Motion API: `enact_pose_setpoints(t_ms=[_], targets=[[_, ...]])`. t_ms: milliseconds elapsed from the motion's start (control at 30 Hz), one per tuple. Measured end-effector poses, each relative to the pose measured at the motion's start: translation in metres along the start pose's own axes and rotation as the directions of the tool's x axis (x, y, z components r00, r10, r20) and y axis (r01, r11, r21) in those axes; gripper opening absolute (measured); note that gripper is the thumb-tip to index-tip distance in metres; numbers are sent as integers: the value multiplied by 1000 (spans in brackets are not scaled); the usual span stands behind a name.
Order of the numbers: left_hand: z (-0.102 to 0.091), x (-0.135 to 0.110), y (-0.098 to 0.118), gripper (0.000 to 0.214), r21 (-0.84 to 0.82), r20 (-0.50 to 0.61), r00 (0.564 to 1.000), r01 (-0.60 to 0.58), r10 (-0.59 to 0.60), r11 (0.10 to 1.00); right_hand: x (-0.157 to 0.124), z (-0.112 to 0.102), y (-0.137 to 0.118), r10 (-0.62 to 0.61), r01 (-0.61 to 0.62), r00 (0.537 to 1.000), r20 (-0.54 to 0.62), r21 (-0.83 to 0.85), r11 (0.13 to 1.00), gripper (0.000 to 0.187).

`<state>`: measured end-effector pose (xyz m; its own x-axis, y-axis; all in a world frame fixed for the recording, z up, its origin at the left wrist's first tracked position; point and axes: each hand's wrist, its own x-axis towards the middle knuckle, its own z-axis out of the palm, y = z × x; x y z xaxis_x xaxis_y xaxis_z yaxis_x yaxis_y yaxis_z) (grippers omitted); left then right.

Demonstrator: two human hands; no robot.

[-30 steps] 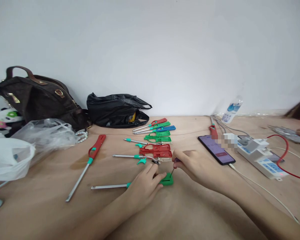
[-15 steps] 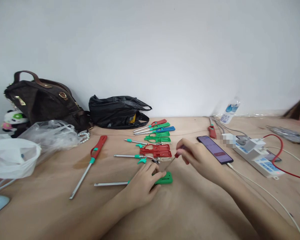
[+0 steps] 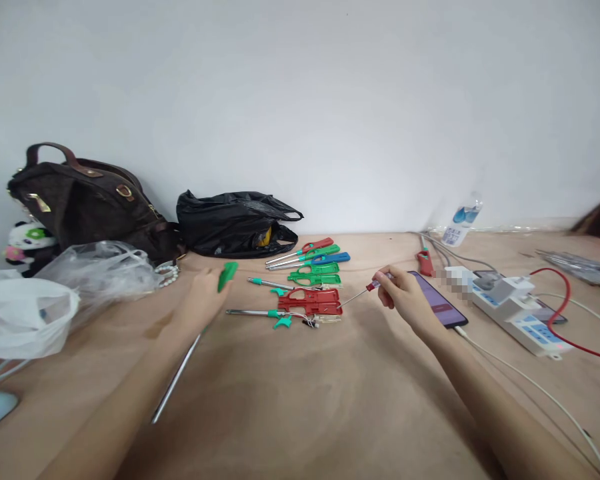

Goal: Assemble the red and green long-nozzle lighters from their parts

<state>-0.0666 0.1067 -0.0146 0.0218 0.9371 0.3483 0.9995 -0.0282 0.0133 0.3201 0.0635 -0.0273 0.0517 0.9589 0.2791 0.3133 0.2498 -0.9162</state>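
My left hand (image 3: 207, 290) is closed around a green long-nosed gas lighter (image 3: 227, 275). Its handle end sticks out above the fingers, and a metal tube slants down toward me below the wrist. My right hand (image 3: 397, 293) grips a screwdriver (image 3: 374, 285) by its red and clear handle, the thin shaft pointing left. The screwdriver tip appears close to an opened red lighter casing (image 3: 310, 302); whether it touches, I cannot tell. Beside that casing lie a metal tube (image 3: 247, 313), a teal trigger piece (image 3: 283, 323) and small wired parts. The red lighter on the left is hidden by my left arm.
Behind the red casing lie an opened green casing (image 3: 323, 273) and whole lighters (image 3: 325, 251). A black plastic bag (image 3: 235, 223), dark backpack (image 3: 100, 207) and white bag (image 3: 25, 313) stand left. A phone (image 3: 443, 303), power strip (image 3: 510, 313), cables and bottle (image 3: 463, 217) are right.
My left hand has lifted the green lighter off the table and carried it left and away from me. My right hand has moved slightly right with the screwdriver, off the green lighter.
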Motion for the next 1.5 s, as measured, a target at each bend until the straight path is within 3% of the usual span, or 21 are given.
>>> enact_pose_setpoints(t_ms=[133,267,467,700,800,900,967,1067,1167,1267,1500], targets=[[20,15,-29,39,76,1,997,78,-78,994,0,2,4,9,-9,1000,21,-22,1000,41],[37,11,-36,42,106,-9,994,107,-107,989,1,-1,6,15,-13,999,31,-62,998,44],[47,6,-20,45,99,20,988,149,-152,984,4,-5,10,39,-32,999,35,-178,983,40],[45,6,5,41,35,45,990,136,-137,990,2,-8,17,143,-50,963,227,-373,927,25],[40,7,6,39,0,43,991,128,-128,992,5,-10,26,197,-57,952,234,-495,867,19],[30,7,12,38,-69,44,998,41,-38,997,7,-7,33,222,-64,957,185,-614,787,14],[22,2,22,35,-142,61,994,-82,91,986,6,-3,34,227,-59,961,160,-682,729,12],[11,-11,41,27,-265,93,943,-287,321,921,2,5,32,215,-35,967,138,-764,644,12],[7,-26,53,25,-384,65,883,-408,465,828,-2,9,28,182,2,974,131,-815,579,13],[8,-34,56,22,-458,9,862,-447,507,769,-4,11,20,137,40,981,134,-844,535,17],[14,-38,52,20,-518,-5,857,-443,516,731,-14,24,5,65,155,975,214,-857,492,18]])
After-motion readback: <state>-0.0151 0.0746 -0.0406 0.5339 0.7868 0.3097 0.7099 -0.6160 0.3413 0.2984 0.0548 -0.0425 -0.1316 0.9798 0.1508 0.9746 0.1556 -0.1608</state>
